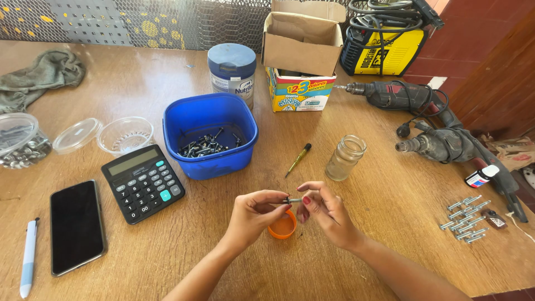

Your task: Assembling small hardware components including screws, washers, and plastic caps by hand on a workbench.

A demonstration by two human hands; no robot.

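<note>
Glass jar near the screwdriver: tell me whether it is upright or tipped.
Upright. The glass jar stands on its base on the table, its open mouth facing up.

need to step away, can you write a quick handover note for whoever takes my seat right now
Left hand and right hand: both pinch one small bolt between the fingertips, above an orange lid on the table.
Supply: blue tub holding loose dark bolts, behind the hands.
Seemingly done: a row of silver bolts laid out at the right.
Left: the bolt in hand, plus what remains in the tub.
Nearby: empty glass jar, small screwdriver.
</note>
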